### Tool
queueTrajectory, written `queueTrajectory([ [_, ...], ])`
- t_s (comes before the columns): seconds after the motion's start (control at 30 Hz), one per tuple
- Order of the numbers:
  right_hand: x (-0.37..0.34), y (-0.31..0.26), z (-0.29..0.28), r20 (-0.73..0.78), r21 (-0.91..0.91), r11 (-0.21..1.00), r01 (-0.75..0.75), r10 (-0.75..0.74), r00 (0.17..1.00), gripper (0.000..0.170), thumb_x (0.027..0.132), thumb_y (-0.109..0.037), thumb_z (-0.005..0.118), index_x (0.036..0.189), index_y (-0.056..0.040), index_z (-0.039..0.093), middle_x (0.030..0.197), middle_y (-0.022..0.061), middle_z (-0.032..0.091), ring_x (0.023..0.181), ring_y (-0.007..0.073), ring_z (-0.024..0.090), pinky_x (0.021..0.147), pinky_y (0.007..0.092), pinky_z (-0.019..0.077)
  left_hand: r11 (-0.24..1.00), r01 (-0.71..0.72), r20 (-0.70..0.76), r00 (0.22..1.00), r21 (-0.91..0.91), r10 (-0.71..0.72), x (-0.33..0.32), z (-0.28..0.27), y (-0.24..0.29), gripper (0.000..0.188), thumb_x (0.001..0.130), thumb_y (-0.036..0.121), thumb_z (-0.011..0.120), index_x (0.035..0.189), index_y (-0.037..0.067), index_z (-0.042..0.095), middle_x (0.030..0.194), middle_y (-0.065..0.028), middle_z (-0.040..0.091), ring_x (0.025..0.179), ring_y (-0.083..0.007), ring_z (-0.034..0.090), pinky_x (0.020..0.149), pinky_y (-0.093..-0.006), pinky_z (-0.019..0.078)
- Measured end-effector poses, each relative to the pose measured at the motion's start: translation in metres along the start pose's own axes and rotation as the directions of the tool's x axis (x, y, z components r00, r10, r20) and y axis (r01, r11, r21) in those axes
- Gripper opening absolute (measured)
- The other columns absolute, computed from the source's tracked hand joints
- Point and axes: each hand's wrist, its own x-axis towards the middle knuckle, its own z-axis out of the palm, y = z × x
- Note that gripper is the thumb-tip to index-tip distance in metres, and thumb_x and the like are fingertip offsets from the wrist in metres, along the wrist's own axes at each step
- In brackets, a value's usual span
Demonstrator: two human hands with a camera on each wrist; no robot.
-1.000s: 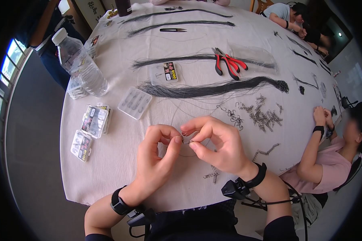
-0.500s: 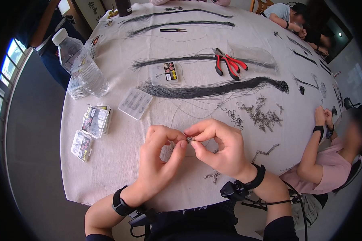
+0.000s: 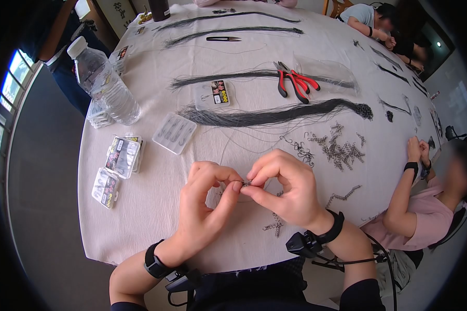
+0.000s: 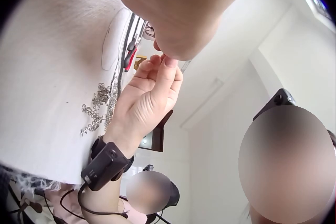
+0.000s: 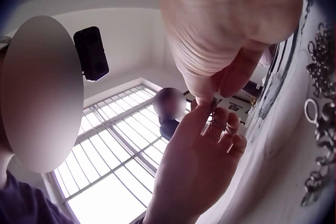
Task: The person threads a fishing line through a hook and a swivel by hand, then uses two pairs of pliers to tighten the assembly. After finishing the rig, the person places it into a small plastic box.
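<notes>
Both hands meet above the near middle of the cloth. The left hand [image 3: 205, 207] pinches a small metal piece [image 3: 246, 182] between thumb and index finger; the right hand [image 3: 288, 189] pinches it from the other side. In the right wrist view the small metal piece [image 5: 213, 115] shows by the left hand's fingertips [image 5: 199, 109], mostly covered by fingers; its exact shape cannot be told. Beyond the hands lie dark hooks [image 3: 302, 153] and a pile of metal swivel-like pieces [image 3: 340, 150]. A bundle of dark line [image 3: 275, 115] stretches across behind them.
Clear cases [image 3: 174, 133] and labelled boxes [image 3: 122, 156] lie at the left, near a water bottle [image 3: 106, 83]. Red-handled pliers [image 3: 296, 83] rest on line behind, with small snips [image 3: 223, 39] farther back. More metal pieces [image 3: 342, 196] lie beside the right hand. Other people sit at the right.
The hands' fingertips have come closer together around the small piece. The right fingers spread apart slightly and closed in again on it. The left hand shifted a little to the right.
</notes>
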Motion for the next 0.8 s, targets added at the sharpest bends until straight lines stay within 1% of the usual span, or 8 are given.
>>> queueTrajectory([
  [0.07,-0.001,0.000,-0.002,0.006,0.034,0.999,-0.030,0.029,1.000,0.018,0.078,0.005,0.080,0.082,-0.0016,0.064,0.088,0.0079,0.068,0.073,0.0145,0.067,0.066,0.0273,0.0544,1.000,0.007,-0.003,1.000,-0.007,-0.007,0.000,0.000,0.002,0.010,0.086,0.001,0.069,0.094,0.005,0.067,0.090,-0.0034,0.067,0.088,-0.0211,0.055,0.077,-0.0321,0.0449],
  [0.13,-0.004,-0.001,-0.005,0.086,0.060,0.991,-0.118,0.113,0.990,0.022,0.078,0.011,0.078,0.088,-0.0011,0.064,0.098,0.0109,0.065,0.088,0.0154,0.064,0.077,0.0269,0.0527,1.000,0.003,-0.014,1.000,-0.009,-0.003,0.000,0.000,0.002,0.010,0.085,0.001,0.070,0.094,0.005,0.067,0.090,-0.0031,0.067,0.088,-0.0210,0.055,0.077,-0.0319,0.0448],
  [0.17,-0.004,-0.001,-0.005,0.086,0.060,0.991,-0.118,0.113,0.990,0.022,0.078,0.011,0.078,0.088,-0.0011,0.064,0.098,0.0109,0.065,0.088,0.0154,0.064,0.077,0.0269,0.0527,1.000,-0.001,-0.025,1.000,-0.012,0.001,0.000,0.000,0.002,0.010,0.085,0.000,0.070,0.093,0.005,0.067,0.089,-0.0029,0.067,0.088,-0.0208,0.055,0.077,-0.0318,0.0446],
  [0.27,-0.003,-0.003,-0.004,0.070,0.046,0.993,-0.109,0.106,0.992,0.020,0.078,0.011,0.078,0.088,-0.0005,0.065,0.097,0.0109,0.066,0.085,0.0144,0.065,0.074,0.0263,0.0529,0.997,-0.048,-0.037,0.998,0.055,0.050,0.002,-0.001,0.002,0.010,0.083,0.000,0.072,0.090,0.005,0.068,0.087,-0.0025,0.067,0.087,-0.0211,0.055,0.077,-0.0321,0.0449],
  [0.43,0.002,-0.012,-0.005,0.046,-0.114,0.993,-0.032,0.038,0.998,0.014,0.080,0.006,0.079,0.085,0.0003,0.066,0.088,0.0074,0.070,0.071,0.0126,0.068,0.062,0.0253,0.0555,0.970,-0.140,-0.031,0.988,0.201,0.149,0.006,-0.004,0.004,0.013,0.078,-0.001,0.074,0.088,0.006,0.068,0.084,-0.0022,0.066,0.086,-0.0224,0.055,0.075,-0.0333,0.0458],
  [0.67,-0.002,-0.015,-0.004,0.065,-0.169,0.983,-0.072,0.084,0.994,0.013,0.082,0.004,0.078,0.087,0.0007,0.067,0.089,0.0062,0.070,0.072,0.0128,0.069,0.064,0.0256,0.0564,0.867,-0.301,0.017,0.947,0.397,0.322,0.010,-0.005,0.008,0.022,0.069,-0.003,0.076,0.086,0.008,0.068,0.080,-0.0017,0.063,0.086,-0.0249,0.055,0.073,-0.0347,0.0465],
  [0.73,-0.003,-0.015,-0.004,0.088,-0.073,0.967,-0.243,0.249,0.965,0.012,0.082,0.003,0.077,0.088,0.0012,0.067,0.089,0.0070,0.071,0.073,0.0136,0.070,0.066,0.0259,0.0572,0.832,-0.344,0.031,0.929,0.435,0.368,0.011,-0.005,0.006,0.023,0.068,-0.002,0.076,0.086,0.008,0.067,0.080,-0.0023,0.062,0.086,-0.0256,0.056,0.073,-0.0350,0.0467],
  [0.8,-0.004,-0.011,-0.005,0.094,-0.032,0.956,-0.291,0.293,0.951,0.012,0.083,0.003,0.077,0.089,0.0014,0.066,0.089,0.0069,0.070,0.074,0.0136,0.070,0.067,0.0260,0.0575,0.795,-0.383,0.047,0.910,0.470,0.411,0.011,-0.005,0.006,0.025,0.066,-0.002,0.077,0.086,0.009,0.067,0.079,-0.0030,0.060,0.086,-0.0263,0.056,0.073,-0.0354,0.0469],
])
